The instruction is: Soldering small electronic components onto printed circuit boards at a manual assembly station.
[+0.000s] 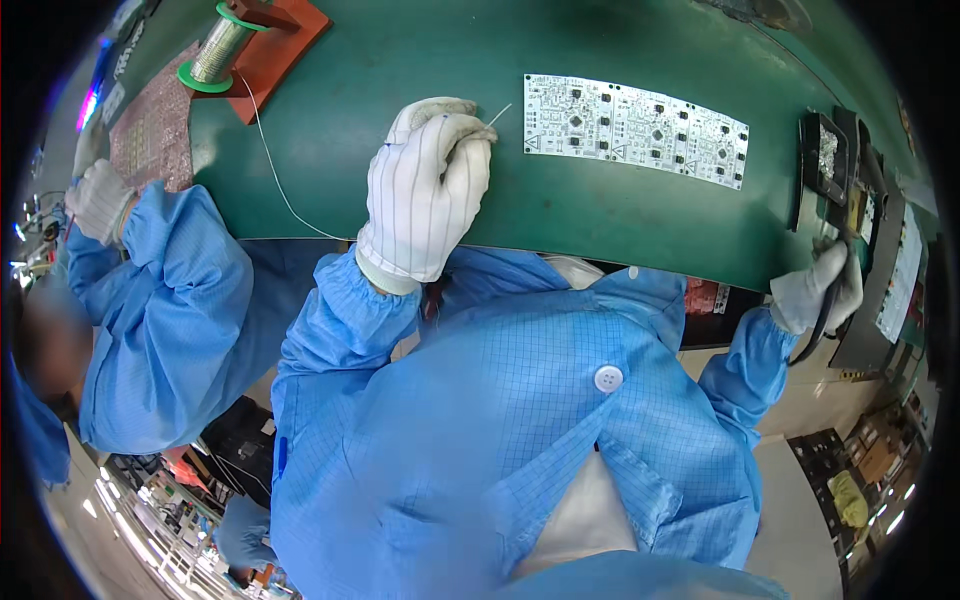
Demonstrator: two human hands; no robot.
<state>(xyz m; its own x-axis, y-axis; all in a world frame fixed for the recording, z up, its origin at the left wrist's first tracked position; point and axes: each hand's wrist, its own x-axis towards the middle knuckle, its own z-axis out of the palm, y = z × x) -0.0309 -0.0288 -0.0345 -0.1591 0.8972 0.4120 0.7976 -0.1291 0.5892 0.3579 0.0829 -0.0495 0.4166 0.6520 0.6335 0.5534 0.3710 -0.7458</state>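
Note:
My left hand [428, 195], in a white striped glove, is closed over the green mat with its fingers pinched together. A thin solder wire [502, 113] sticks out past its fingertips toward the upper right. Just right of that hand, apart from it, lies a white circuit board panel [650, 135] with small black parts. At the far right my gloved right hand [818, 290] is wrapped round what looks like a soldering iron, with a black cable [818, 328] hanging below. Its front end is close to a black iron stand [825, 160] and is hard to make out.
A solder spool [222, 55] with green rims sits on a red-brown holder [290, 45] at the upper left, its wire trailing across the green mat [400, 55]. Bubble wrap [155, 125] lies beside it. A co-worker in blue [175, 310] works at the left. More white boards [900, 275] are at far right.

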